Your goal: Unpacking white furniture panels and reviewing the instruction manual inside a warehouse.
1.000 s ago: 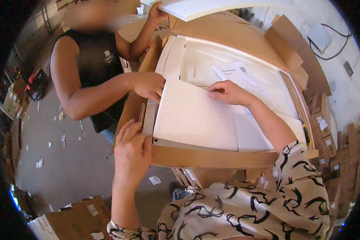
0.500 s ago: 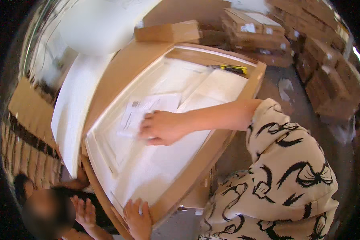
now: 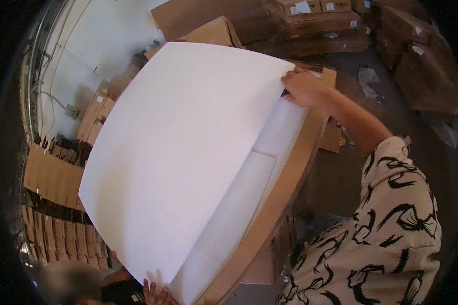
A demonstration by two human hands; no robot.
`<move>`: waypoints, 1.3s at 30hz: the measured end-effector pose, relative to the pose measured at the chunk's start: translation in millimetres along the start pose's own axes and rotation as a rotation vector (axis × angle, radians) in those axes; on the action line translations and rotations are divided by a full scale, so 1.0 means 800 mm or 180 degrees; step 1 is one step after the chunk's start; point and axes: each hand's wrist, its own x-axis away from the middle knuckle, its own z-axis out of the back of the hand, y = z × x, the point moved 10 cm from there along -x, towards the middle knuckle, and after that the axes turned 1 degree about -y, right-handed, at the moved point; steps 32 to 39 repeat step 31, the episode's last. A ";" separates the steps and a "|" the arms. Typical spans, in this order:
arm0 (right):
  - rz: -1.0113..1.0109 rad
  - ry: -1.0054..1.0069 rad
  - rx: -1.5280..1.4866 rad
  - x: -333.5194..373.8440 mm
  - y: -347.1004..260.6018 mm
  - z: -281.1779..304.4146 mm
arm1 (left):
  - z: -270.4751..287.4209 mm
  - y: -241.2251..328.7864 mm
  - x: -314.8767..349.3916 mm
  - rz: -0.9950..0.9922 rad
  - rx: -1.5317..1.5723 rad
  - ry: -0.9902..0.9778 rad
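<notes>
A large white foam-like sheet (image 3: 183, 147) lies slantwise over a long open cardboard box (image 3: 269, 223), covering most of it. My right hand (image 3: 306, 87) is closed on the sheet's far right corner, fingers curled over its edge. A small dark thing shows just below those fingers, too little of it to name. Near the lower edge, my left hand (image 3: 155, 294) has its fingers spread at the sheet's near corner; its palm is out of view. Beside the sheet, a white flat panel (image 3: 249, 190) shows inside the box along its right wall.
At the lower left a co-worker (image 3: 122, 292) in dark clothing has fingers at the sheet's left edge. Stacked cartons (image 3: 323, 28) stand at the back and right. Clear plastic (image 3: 369, 81) lies on the floor to the right. Folded cardboard (image 3: 61, 236) is stacked at the left.
The white sheet has come from the left side down over the box, hiding the printed paper and the yellow-handled cutter. My right hand has moved from the paper to the sheet's far corner.
</notes>
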 end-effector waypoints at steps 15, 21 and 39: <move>0.1443 -0.0297 -0.2106 0.085 -0.235 -0.028 | 0.091 -0.079 0.311 0.0653 -0.0031 0.1750; 0.1293 -0.0313 -0.3639 0.187 -0.314 -0.059 | 0.138 -0.111 0.466 0.1203 0.0556 0.1484; 0.2412 -0.6084 -0.4008 0.814 -0.873 -0.007 | 0.163 -0.138 0.718 0.2522 0.3506 0.1774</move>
